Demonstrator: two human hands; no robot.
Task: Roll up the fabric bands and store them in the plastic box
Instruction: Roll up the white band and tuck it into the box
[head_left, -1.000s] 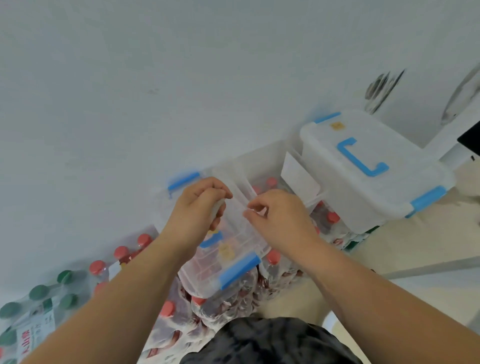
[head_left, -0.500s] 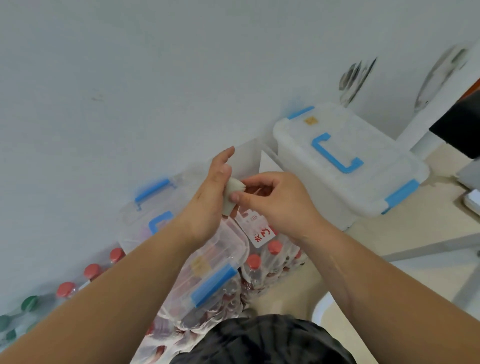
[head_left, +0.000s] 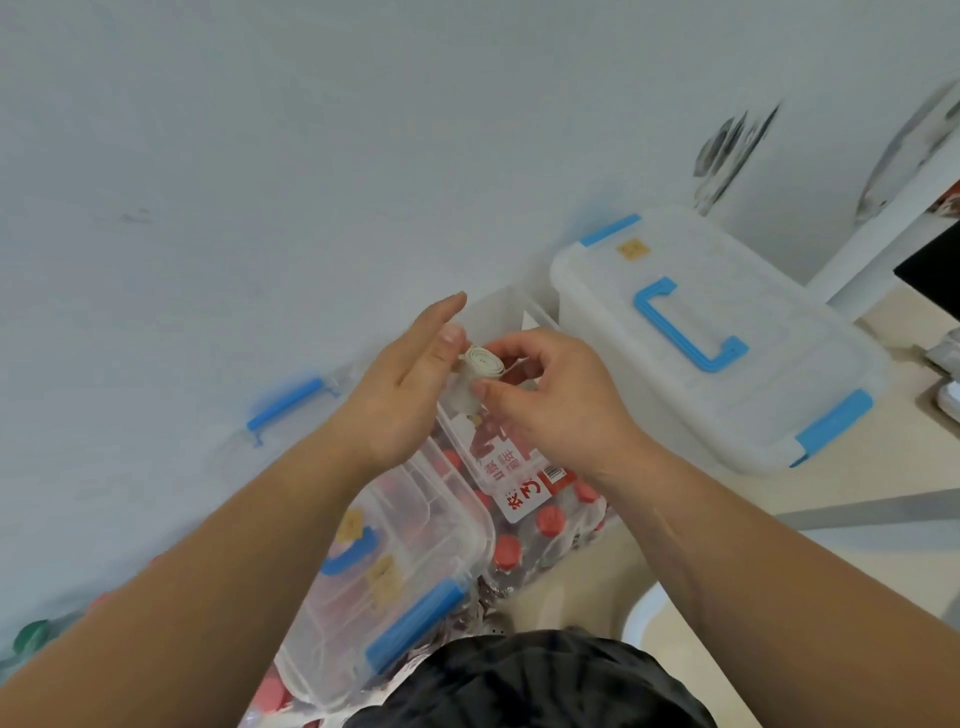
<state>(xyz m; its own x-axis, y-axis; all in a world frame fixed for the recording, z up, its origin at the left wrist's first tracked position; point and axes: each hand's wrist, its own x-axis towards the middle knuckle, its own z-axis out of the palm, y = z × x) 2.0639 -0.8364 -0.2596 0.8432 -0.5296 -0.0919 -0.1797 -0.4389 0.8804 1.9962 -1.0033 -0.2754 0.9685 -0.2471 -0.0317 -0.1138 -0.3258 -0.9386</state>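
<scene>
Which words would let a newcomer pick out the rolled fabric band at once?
Start at the large lidded plastic box with the blue handle at right, then look left to mid-frame. There the right hand pinches the rolled fabric band against the flat left hand. It is a small cream spiral, unlike the red-capped bottles below.

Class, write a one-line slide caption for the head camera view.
Right hand pinches a rolled fabric band, left hand steadying it with straight fingers, beside a clear plastic box.
</scene>
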